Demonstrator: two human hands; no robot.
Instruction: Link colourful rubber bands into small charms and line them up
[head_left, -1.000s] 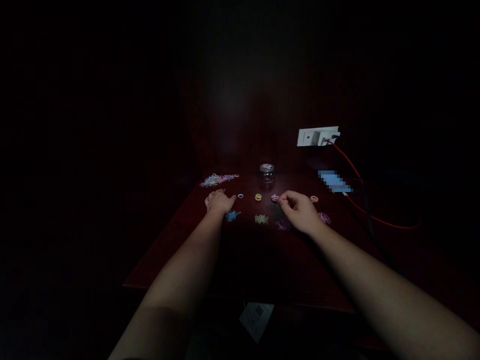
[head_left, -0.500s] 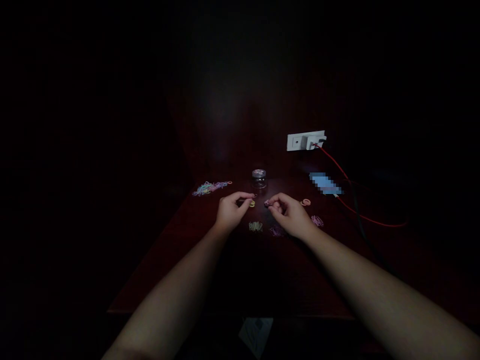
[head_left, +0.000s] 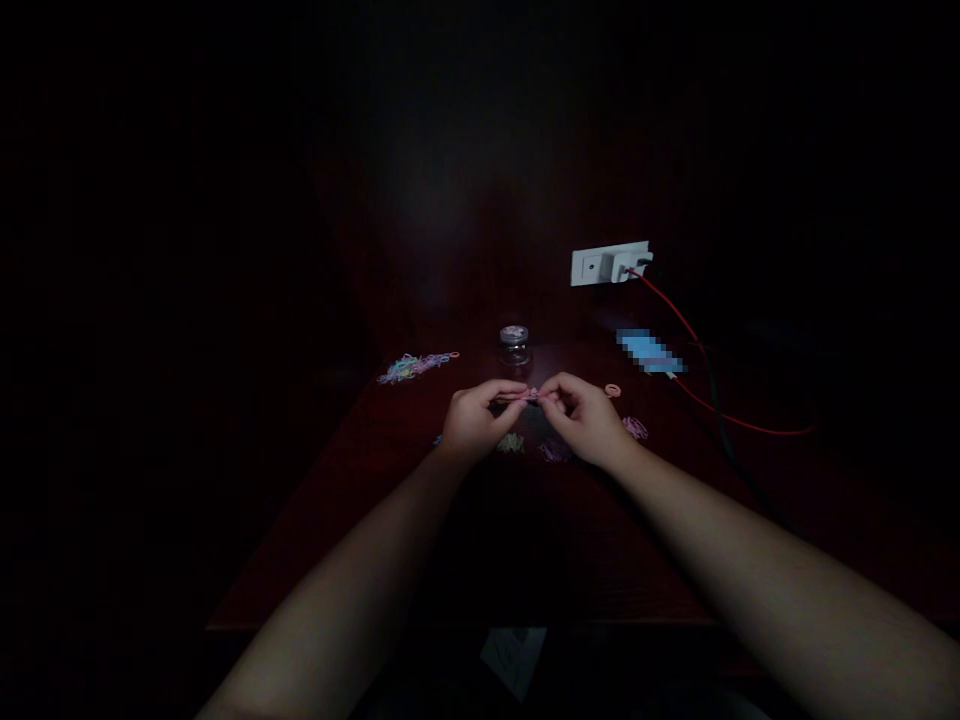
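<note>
I see left hand (head_left: 480,415) and right hand (head_left: 589,415) fingertips pinching pink bands (head_left: 533,393) between them. From there: jar (head_left: 514,347) about 12 o'clock, mixed pile (head_left: 412,368) 10, orange band (head_left: 613,391) 3.

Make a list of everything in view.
Table: one, dark red, centre
Mixed pile: one, multicoloured, back left
Jar: one, clear, back middle
Bunch: one, pink, before jar
Ring: count unclear, orange, right of bunch
Front piles: four, blue (mostly hidden), green, purple, pink, nearer row
Outlet: one, white, wall
Plugs: count unclear, white, outlet
Cables: at least two, red and dark, right
Pixelated object: one, blue, right
Sheet: one, pale, below table
Left hand: one, bare, at bunch
Right hand: one, bare, at bunch
Forearms: two, bare, foreground
</note>
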